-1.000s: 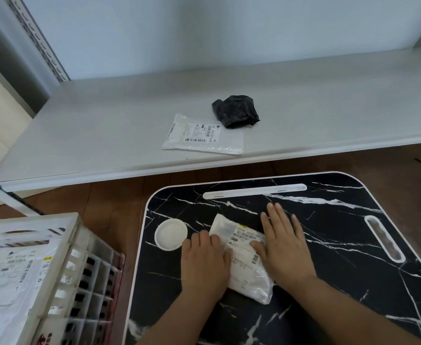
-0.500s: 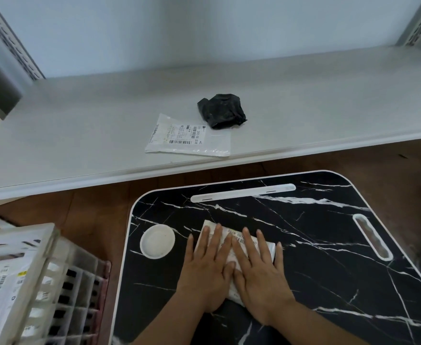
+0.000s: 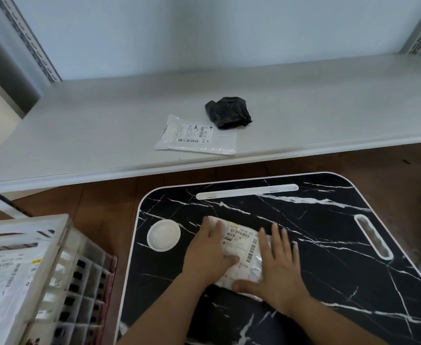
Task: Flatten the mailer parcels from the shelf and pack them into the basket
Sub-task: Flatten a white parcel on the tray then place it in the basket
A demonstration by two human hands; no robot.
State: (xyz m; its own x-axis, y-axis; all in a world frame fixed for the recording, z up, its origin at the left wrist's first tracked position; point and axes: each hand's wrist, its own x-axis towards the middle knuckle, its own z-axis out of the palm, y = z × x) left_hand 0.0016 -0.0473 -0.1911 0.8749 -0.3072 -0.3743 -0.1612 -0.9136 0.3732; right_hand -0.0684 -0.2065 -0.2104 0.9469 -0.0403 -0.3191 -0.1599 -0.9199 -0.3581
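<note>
White mailer (image 3: 242,252) lies on the tabletop (image 3: 329,245), label up, pinned under both palms. Left hand (image 3: 208,255) presses its left side, fingers spread flat; right hand (image 3: 276,265) covers the right side, fingers flat, thumb along the near edge. Neither hand grips anything, both are open and pushing down. Step in hand: flattening this parcel. It looks mostly flat, some wrinkles near the right hand.

Small white dish (image 3: 163,235) sits just left of the left hand, not touching. Basket (image 3: 62,245) at near left, off the tabletop, with labelled mailers already inside. On the shelf (image 3: 105,135) beyond: one clear flat mailer (image 3: 197,135) near the front edge, and a crumpled black mailer (image 3: 229,112) touching its far right corner.

Next move likely: lift the flattened mailer by an edge, carry it left over the dish, lay it flat in the basket. Two shelf parcels remain; the black one will need the most pressing.
</note>
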